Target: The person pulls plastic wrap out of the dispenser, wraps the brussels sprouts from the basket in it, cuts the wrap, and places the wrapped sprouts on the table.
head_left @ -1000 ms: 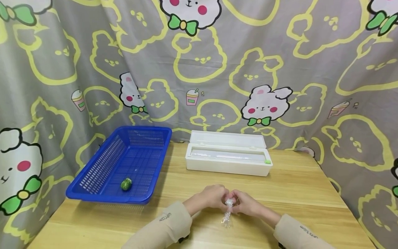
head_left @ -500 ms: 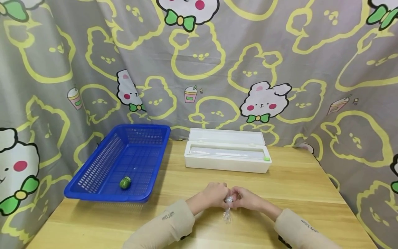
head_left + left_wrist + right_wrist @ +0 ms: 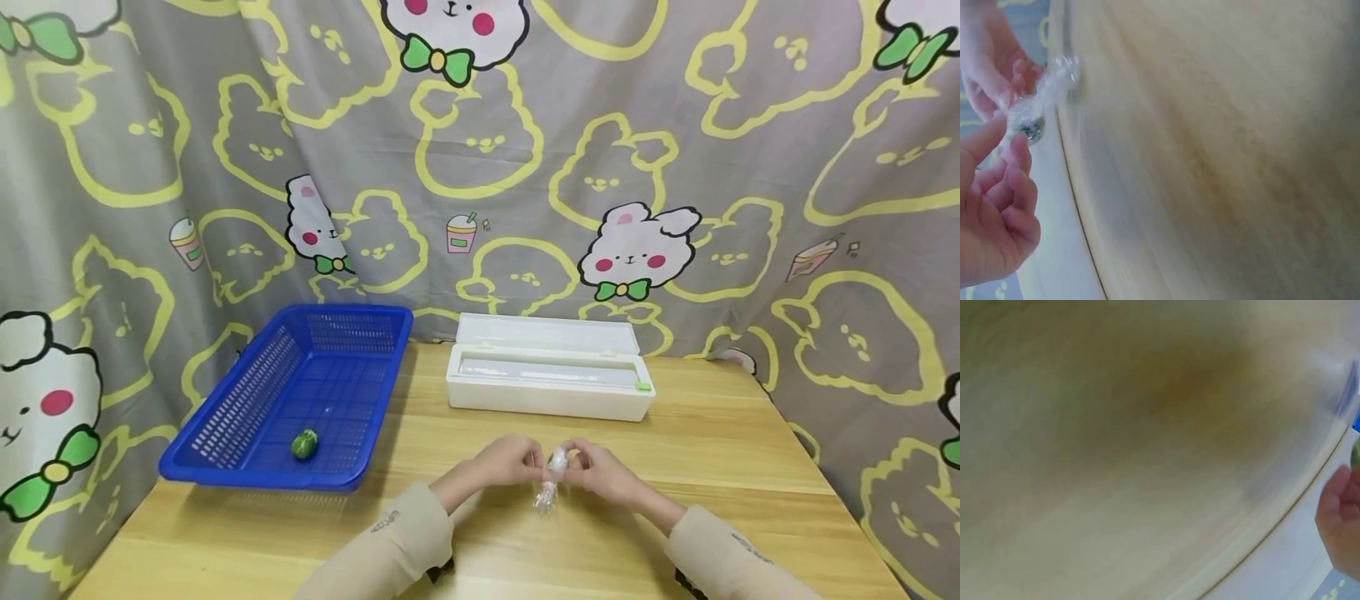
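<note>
1. The left hand (image 3: 506,461) and right hand (image 3: 603,473) have eased slightly apart compared with half a second ago, so the wrapped bundle (image 3: 558,460) between their fingertips shows more plainly, a hint of green inside the clear film.
2. The bundle is held just above the near middle of the surface (image 3: 720,433), left hand at its nine o'clock, right hand at three.
3. Left hand: thumb and fingers nearly closed, seeming to pinch the film at the bundle's near side; the other fingers curl loosely. Right hand: thumb and fingers drawn in, pinching the film from the opposite side.
4. The film tail (image 3: 545,498) hangs toward six o'clock, narrow where it leaves the bundle and frayed at its end. I judge the wrap is already gathered, and that the work is at tightening or twisting this neck.
5. Unchanged: a green sprout (image 3: 303,444), unwrapped, lies at nine o'clock from the bundle, inside the blue basket (image 3: 255,477). The white box (image 3: 551,403), lid raised, sits at twelve o'clock.
6. Whether the neck is sealed, I cannot tell.
</note>
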Tool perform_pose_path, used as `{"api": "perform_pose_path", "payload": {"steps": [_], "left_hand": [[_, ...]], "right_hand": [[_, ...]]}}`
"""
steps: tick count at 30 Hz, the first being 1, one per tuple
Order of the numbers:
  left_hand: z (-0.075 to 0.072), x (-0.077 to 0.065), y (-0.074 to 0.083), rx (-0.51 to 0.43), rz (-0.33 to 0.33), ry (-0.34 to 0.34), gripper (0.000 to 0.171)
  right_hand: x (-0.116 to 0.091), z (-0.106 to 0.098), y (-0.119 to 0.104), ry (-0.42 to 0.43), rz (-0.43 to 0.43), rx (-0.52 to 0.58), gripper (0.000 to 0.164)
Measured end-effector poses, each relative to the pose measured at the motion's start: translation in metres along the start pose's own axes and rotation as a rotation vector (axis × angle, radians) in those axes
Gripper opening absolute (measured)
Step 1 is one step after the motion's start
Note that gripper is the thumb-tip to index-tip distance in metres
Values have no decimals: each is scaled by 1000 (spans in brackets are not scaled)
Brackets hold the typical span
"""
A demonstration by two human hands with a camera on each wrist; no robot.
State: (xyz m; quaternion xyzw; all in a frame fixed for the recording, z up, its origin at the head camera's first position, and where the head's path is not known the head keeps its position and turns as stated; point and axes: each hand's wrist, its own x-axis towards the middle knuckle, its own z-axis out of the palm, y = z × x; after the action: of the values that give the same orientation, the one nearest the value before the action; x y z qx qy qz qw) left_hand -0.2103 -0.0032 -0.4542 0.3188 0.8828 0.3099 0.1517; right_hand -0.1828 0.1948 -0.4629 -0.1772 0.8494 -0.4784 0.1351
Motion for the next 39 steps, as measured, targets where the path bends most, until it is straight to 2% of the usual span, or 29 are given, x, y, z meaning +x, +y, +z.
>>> {"api": "perform_pose_path", "payload": {"steps": [3, 5, 7, 10, 14, 18, 21, 23, 26, 29, 32, 35, 39], "left_hand": [[-3, 1, -2, -282, -44, 20, 22], [-4, 1, -1, -444, -80, 35, 33], [-4, 2, -1, -566, -104, 53, 42], [-3, 3, 0, -694, -125, 75, 47], [-2, 2, 1, -734, -139, 93, 57], [2, 1, 1, -690, -135, 88, 74], [8, 0, 1, -609, -113, 81, 87], [13, 0, 2, -521, -98, 82, 94], [18, -2, 3, -405, -92, 84, 99], [20, -2, 4, -331, -100, 71, 97], [20, -2, 5, -252, -96, 65, 91], [19, -2, 7, -144, -98, 74, 85], [17, -2, 8, -34, -95, 94, 73]], "right_hand": [[-2, 0, -4, 113, -86, -63, 38], [-3, 1, -6, 178, -182, -146, 35], [-4, 3, -8, 235, -293, -259, 33], [-5, 7, -8, 263, -418, -373, 36], [-10, 9, -5, 184, -451, -336, 35], [-13, 11, -1, 105, -423, -231, 22], [-15, 16, 0, 39, -333, -127, 19], [-16, 18, 0, 4, -229, -56, 25], [-17, 22, 0, -21, -64, 59, 46], [-17, 23, -1, -29, 76, 180, 70], [-16, 24, -1, -26, 180, 268, 80], [-15, 24, -2, -33, 218, 281, 72], [-13, 24, -3, -54, 214, 291, 56]]}}
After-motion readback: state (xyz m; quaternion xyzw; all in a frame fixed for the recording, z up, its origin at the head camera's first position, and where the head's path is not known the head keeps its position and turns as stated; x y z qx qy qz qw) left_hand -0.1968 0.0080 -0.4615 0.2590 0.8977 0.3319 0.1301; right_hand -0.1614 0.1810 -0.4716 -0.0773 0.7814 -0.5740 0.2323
